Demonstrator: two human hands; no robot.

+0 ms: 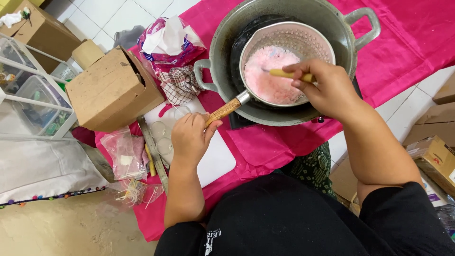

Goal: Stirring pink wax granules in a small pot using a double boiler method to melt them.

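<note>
A small metal saucepan (313,40) with a wooden handle (223,110) sits inside a large grey two-handled pot (222,35). Pink and white crumbly stuff (270,78) fills the saucepan's bottom. My left hand (190,137) grips the end of the wooden handle. My right hand (324,87) holds a yellow-handled stirring tool (284,74) whose tip is in the pink stuff.
The pot stands on a table covered by a bright pink cloth (403,42). Left of it lie a cardboard box (111,90), a checked cloth (179,84), a plastic bag (168,40), a white board (215,159) with small round clear moulds (159,129), a metal ruler (154,151). More boxes (433,151) on the floor at right.
</note>
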